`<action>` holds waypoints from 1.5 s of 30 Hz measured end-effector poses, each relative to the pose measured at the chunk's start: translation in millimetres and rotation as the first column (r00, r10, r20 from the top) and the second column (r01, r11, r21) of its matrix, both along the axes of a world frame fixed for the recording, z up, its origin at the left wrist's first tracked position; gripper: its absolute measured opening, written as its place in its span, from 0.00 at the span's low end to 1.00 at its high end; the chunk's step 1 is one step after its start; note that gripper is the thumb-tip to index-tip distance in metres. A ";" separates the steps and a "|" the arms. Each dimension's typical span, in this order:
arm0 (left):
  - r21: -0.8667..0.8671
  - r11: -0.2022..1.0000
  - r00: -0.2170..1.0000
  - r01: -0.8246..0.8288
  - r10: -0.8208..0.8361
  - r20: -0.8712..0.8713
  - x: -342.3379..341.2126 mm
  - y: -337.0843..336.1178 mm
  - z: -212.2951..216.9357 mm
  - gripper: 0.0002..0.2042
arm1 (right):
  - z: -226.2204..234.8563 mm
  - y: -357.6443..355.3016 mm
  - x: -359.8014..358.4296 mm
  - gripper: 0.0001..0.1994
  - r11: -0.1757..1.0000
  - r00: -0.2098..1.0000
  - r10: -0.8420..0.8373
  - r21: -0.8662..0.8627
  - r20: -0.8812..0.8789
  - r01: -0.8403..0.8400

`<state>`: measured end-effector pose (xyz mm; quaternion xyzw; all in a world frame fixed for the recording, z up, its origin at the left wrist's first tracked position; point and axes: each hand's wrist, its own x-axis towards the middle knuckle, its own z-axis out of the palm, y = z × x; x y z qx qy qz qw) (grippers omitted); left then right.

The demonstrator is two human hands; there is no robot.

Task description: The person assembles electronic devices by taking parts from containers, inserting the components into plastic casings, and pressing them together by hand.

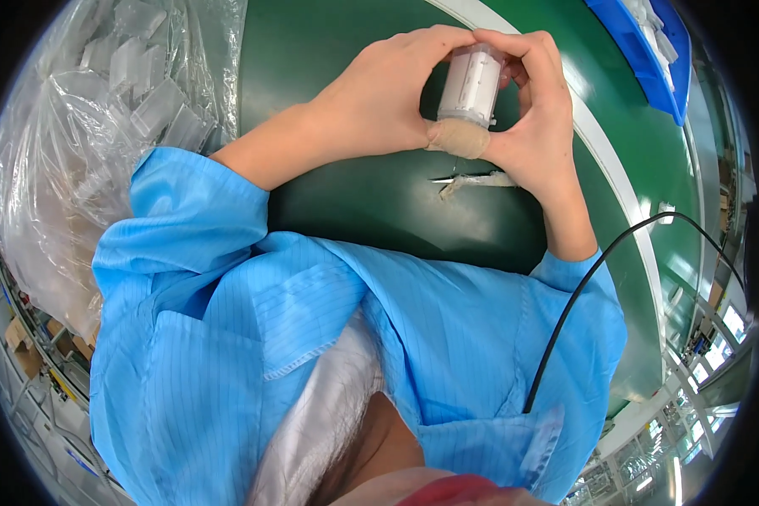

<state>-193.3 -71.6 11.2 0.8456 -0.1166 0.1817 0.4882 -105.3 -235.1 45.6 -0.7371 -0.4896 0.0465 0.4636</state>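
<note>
A small clear plastic cylinder (472, 86), whitish and translucent, was held upright above the green conveyor belt (337, 93), near the top centre of the view. Both hands were closed around it. The left hand (388, 93) gripped it from the left, fingers curled over its top and thumb pressed against its lower edge; a tan bandage (459, 137) wrapped that thumb just under the cylinder's base. The right hand (538, 118) clasped it from the right, fingertips meeting the left hand's fingers over the cylinder's top, palm cupping its side. The cylinder touched nothing but the hands and was clear of the belt.

On the belt right below the hands lay a small pale scrap (478, 180), flat and thin, close to the right wrist but not touching it. Both forearms were bare and came out of blue smock sleeves (194, 211) filling the lower half of the view. A black cable (578, 295) ran up across the right sleeve and curved off to the right.

Left of the belt sat a big clear plastic bag (84, 126) full of clear plastic parts, well apart from the hands. A blue bin (641, 51) stood at the belt's far right edge, upper right corner. A white strip (603, 160) ran along the belt's right side.
</note>
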 end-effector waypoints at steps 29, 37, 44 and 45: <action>0.121 0.990 0.992 -0.077 0.064 0.107 -0.5 -0.9 1.6 0.38 | 1.5 -12.4 8.8 0.38 0.994 0.991 0.107 0.012 0.084 -0.108; 0.144 0.981 0.974 -0.130 0.099 0.203 -3.7 -2.8 19.9 0.37 | 6.6 -5.2 16.0 0.42 0.967 0.964 0.220 0.098 0.147 -0.235; 0.183 0.978 0.985 -0.097 0.067 0.160 -1.7 -3.0 3.5 0.36 | -0.5 -11.6 16.0 0.40 0.987 0.963 0.143 0.036 0.227 -0.155; 0.175 0.981 0.985 -0.083 0.055 0.161 -1.4 -2.9 3.2 0.36 | -3.0 -12.6 16.3 0.40 0.991 0.964 0.123 0.016 0.237 -0.130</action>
